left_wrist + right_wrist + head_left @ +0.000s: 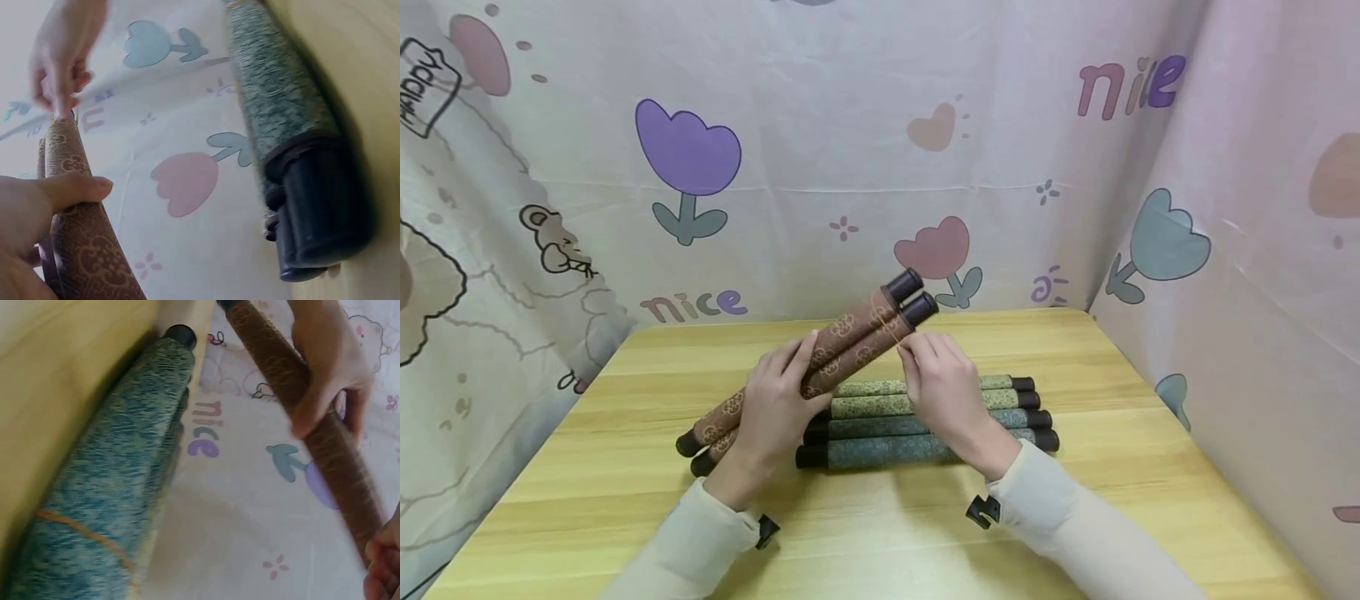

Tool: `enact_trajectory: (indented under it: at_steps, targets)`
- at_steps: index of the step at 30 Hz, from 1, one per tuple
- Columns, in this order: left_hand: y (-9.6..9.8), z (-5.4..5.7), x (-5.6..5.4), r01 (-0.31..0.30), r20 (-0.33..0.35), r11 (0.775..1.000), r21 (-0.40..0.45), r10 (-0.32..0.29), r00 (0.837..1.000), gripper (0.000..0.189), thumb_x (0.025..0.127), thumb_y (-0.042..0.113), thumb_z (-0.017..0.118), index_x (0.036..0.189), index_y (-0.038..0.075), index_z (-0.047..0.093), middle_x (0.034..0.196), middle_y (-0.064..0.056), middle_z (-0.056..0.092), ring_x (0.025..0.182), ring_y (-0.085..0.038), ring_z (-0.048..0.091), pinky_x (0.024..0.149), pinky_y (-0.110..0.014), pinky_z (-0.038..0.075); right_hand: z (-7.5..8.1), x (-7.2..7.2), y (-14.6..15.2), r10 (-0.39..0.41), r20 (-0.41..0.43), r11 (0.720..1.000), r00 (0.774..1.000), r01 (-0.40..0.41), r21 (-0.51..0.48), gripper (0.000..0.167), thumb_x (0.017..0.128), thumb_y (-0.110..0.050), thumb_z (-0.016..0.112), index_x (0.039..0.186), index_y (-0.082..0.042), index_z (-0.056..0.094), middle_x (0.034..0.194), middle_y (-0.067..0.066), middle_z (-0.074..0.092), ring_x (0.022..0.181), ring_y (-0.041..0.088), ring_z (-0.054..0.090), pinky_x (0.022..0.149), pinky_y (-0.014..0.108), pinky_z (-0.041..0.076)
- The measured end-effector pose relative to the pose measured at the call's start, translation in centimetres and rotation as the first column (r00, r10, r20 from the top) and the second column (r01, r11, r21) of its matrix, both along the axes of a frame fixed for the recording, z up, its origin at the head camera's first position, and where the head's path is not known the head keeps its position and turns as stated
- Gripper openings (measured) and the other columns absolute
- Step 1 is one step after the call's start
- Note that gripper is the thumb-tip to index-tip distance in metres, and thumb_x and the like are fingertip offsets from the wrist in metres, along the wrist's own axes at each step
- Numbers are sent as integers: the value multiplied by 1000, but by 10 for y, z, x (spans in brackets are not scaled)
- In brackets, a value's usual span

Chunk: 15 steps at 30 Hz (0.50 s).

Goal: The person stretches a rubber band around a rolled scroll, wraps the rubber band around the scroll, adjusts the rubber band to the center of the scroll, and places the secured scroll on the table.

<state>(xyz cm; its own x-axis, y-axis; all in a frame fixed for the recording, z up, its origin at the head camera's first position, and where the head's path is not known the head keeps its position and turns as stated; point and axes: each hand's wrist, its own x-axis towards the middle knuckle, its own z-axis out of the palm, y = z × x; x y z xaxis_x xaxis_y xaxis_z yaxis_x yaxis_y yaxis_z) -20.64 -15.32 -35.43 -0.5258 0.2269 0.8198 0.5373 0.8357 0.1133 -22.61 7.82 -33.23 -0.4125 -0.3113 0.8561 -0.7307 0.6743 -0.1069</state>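
Two brown patterned scrolls (867, 353) with black end knobs lie side by side, tilted up to the right above the table. My left hand (775, 400) grips both around the middle, its thumb lying across the brown cloth in the left wrist view. Near their upper right end a thin yellow band (891, 335) runs across the scrolls and out to my right hand (947, 387), which pinches it between thumb and curled fingers. Behind and below the hands, a pair of yellow-green scrolls (872, 406) lies on the table beside a pair of teal scrolls (880, 452); my right hand and wrist partly cover them.
The wood-grain table (872, 533) carries the scroll row near its middle. An orange band (84, 529) crosses a teal scroll in the right wrist view. A printed curtain (820, 217) hangs behind the table and along both sides. Black clips (983, 511) sit at both cuffs.
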Motion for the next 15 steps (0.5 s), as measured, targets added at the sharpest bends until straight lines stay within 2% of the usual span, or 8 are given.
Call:
enact_trajectory:
  at_steps: [3, 5, 7, 9, 10, 11, 13, 15]
  targets:
    - [0, 5, 2, 30, 45, 997, 70, -33, 998, 95, 53, 15, 98, 137, 3, 55, 125, -19, 59, 108, -40, 57, 90, -55, 47, -5, -6, 4, 105, 22, 992, 994, -103, -72, 4, 96, -7, 59, 93, -4, 61, 85, 5, 60, 79, 21, 57, 68, 33, 52]
    - [1, 7, 4, 43, 67, 995, 89, -49, 997, 94, 54, 15, 97, 138, 4, 55, 125, -18, 59, 110, -39, 56, 93, -53, 46, -9, -10, 6, 195, 87, 972, 977, -181, -148, 2, 95, -5, 60, 94, -4, 61, 85, 4, 59, 81, 20, 56, 72, 32, 51]
    - [2, 8, 5, 54, 82, 993, 103, -63, 995, 95, 54, 15, 97, 138, 4, 54, 125, -18, 59, 110, -38, 57, 95, -52, 46, -12, -12, 8, 285, 176, 939, 942, -237, -250, 2, 95, -6, 62, 94, -4, 62, 86, 2, 59, 82, 17, 56, 74, 32, 50]
    - [4, 8, 6, 57, 96, 992, 109, -68, 993, 95, 54, 15, 98, 138, 5, 54, 125, -18, 60, 110, -38, 57, 95, -52, 46, -15, -12, 9, 356, 257, 902, 898, -259, -346, 3, 96, -8, 62, 94, -6, 64, 86, -2, 60, 81, 14, 57, 74, 31, 49]
    - [5, 8, 6, 56, 102, 992, 110, -67, 993, 96, 53, 15, 98, 138, 5, 54, 125, -18, 60, 110, -39, 57, 95, -52, 46, -16, -11, 9, 374, 283, 891, 883, -257, -375, 4, 96, -9, 63, 94, -7, 65, 85, -4, 61, 81, 13, 57, 73, 30, 49]
    - [5, 8, 6, 54, 108, 993, 104, -65, 992, 96, 53, 15, 98, 138, 5, 55, 124, -18, 60, 109, -39, 58, 95, -52, 46, -17, -9, 9, 377, 296, 887, 878, -250, -389, 5, 95, -11, 64, 94, -7, 67, 85, -5, 62, 80, 12, 57, 72, 30, 49]
    - [6, 6, 6, 44, 120, 995, 86, -55, 991, 95, 53, 15, 98, 138, 4, 55, 124, -19, 60, 108, -40, 58, 94, -53, 46, -19, -6, 9, 346, 276, 897, 897, -231, -376, 4, 93, -10, 67, 94, -9, 70, 84, -5, 65, 77, 11, 58, 69, 31, 51]
    - [6, 5, 6, 32, 133, 997, 66, -41, 990, 94, 54, 17, 98, 138, 4, 56, 123, -19, 60, 108, -40, 58, 94, -53, 46, -19, -4, 9, 285, 207, 920, 936, -207, -332, 5, 91, -10, 70, 94, -9, 73, 83, -3, 67, 73, 10, 58, 64, 31, 52]
